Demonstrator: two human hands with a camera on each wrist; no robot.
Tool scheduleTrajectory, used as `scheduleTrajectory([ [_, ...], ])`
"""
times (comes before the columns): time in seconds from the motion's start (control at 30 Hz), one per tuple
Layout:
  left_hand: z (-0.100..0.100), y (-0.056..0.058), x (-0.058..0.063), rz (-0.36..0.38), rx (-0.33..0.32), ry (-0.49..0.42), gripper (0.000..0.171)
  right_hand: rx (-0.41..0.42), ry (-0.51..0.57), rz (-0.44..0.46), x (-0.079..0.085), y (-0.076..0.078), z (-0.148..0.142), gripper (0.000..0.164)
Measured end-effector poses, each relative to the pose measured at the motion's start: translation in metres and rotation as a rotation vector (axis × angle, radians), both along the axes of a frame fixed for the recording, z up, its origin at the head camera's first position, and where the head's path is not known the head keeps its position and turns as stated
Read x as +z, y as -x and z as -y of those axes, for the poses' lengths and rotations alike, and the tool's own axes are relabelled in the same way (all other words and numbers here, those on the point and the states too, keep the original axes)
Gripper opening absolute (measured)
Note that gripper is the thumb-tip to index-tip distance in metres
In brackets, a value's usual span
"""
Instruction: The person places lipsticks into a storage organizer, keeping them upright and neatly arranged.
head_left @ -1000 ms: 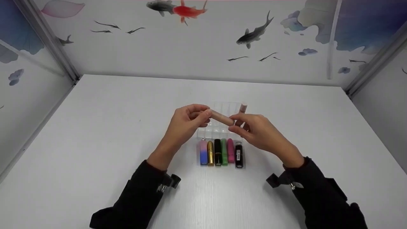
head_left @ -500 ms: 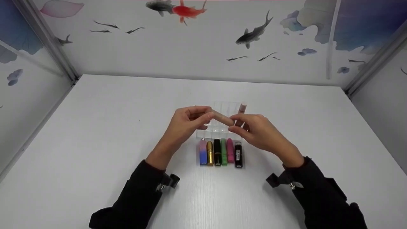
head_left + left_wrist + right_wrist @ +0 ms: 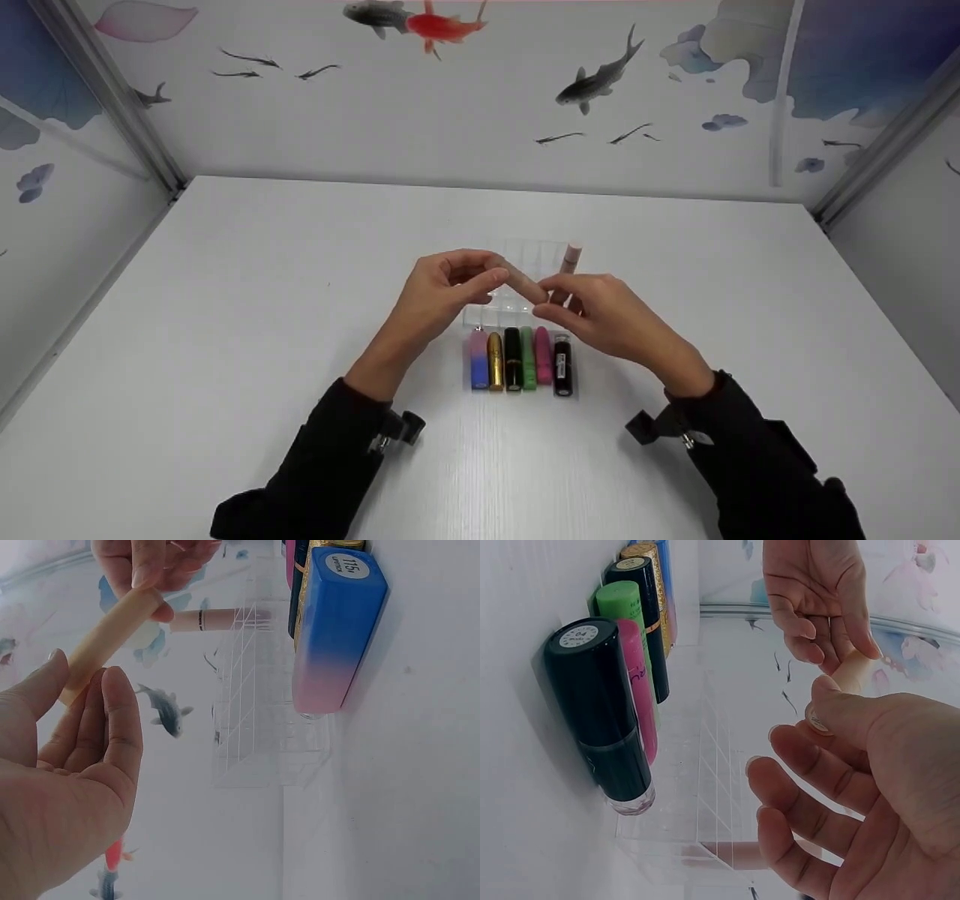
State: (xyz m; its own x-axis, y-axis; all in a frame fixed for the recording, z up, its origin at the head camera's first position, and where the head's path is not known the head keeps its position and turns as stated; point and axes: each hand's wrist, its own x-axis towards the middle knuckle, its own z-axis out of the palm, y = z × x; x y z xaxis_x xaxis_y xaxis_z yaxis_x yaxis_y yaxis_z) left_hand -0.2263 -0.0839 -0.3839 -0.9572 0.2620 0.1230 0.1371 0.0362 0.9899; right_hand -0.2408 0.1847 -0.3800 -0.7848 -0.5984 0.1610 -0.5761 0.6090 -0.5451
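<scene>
Between both hands, over a clear compartmented organizer, is a slim beige lipstick tube. My left hand pinches its upper left end between thumb and fingers. The lower right end is pinched by my right hand, its other fingers loosely curled. The right wrist view shows a round label on that end of the tube. In the left wrist view the beige tube slants from one hand to the other. A pale pink lipstick stands in the organizer's right side, partly behind my right hand.
In front of the organizer lies a row of lipsticks: pink-and-blue, gold, black, green, magenta and a dark one with a clear end. Walls printed with fish enclose the white table.
The beige lipstick tube tilts more steeply, its right end a little lower. My right hand has shifted slightly left; my left fingers have slid a little along the tube toward the right.
</scene>
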Motion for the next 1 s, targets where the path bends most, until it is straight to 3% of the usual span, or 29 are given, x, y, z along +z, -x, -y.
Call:
scheduleTrajectory([
  [1.0,-0.005,0.0,-0.006,-0.019,0.022,0.037,0.032,0.132,-0.058,0.028,-0.006,-0.006,0.011,0.022],
])
